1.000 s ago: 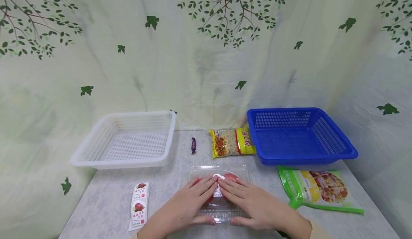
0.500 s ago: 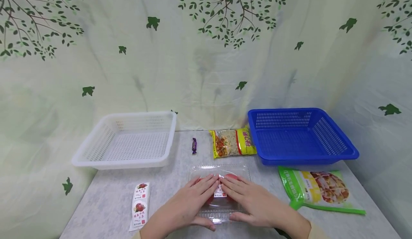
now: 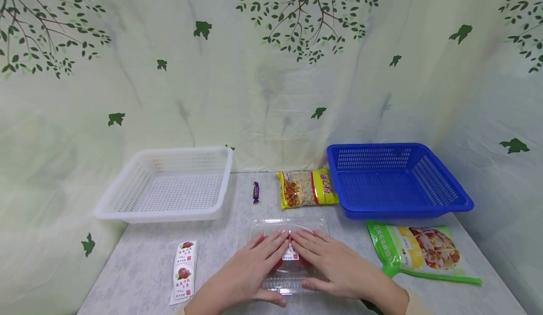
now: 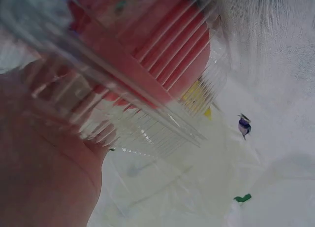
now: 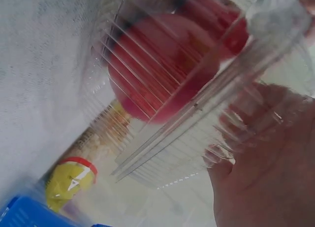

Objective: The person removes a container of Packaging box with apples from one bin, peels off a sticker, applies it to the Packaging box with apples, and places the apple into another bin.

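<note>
While flat fingers press its lid, both hands [image 3: 292,268] hold the clear box [image 3: 288,225].

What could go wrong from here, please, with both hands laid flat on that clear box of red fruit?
1. The left hand and right hand press the lid of the thin clear plastic box; hard pressure might buckle it and bruise the red fruit.
2. The box lies near the table's front edge; a slip toward the person could tip it off.
3. Fingers cover the small label, which may crease.
</note>
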Action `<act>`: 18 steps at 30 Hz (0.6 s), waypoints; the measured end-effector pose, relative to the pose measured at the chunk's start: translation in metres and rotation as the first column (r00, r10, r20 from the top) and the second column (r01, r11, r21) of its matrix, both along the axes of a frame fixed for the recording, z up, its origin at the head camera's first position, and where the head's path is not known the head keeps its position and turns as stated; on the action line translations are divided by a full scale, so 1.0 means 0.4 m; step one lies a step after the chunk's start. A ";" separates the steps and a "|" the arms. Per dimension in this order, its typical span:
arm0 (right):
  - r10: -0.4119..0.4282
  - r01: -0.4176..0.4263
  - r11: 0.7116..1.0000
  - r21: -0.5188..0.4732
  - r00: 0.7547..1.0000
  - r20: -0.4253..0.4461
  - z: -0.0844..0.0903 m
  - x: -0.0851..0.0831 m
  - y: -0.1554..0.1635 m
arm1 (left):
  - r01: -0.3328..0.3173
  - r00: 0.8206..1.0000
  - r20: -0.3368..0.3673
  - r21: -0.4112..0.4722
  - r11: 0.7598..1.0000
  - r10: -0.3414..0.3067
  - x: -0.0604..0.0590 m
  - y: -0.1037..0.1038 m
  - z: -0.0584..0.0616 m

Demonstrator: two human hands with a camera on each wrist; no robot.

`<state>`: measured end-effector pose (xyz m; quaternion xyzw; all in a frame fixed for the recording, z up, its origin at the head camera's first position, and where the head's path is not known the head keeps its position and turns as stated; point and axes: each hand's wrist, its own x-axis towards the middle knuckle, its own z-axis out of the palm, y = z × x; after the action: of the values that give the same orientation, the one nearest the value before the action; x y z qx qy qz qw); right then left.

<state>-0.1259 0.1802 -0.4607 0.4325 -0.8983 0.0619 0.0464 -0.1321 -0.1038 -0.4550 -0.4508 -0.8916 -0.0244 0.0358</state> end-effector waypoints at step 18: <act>0.032 -0.030 0.975 -0.221 0.999 0.008 -0.017 0.006 0.033 | -0.038 0.999 -0.007 0.284 0.958 0.042 -0.008 -0.035 0.008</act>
<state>-0.1237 0.1934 -0.4677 0.4381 -0.8794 0.1643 0.0880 -0.1353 -0.1179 -0.4518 -0.4229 -0.8876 -0.1481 0.1065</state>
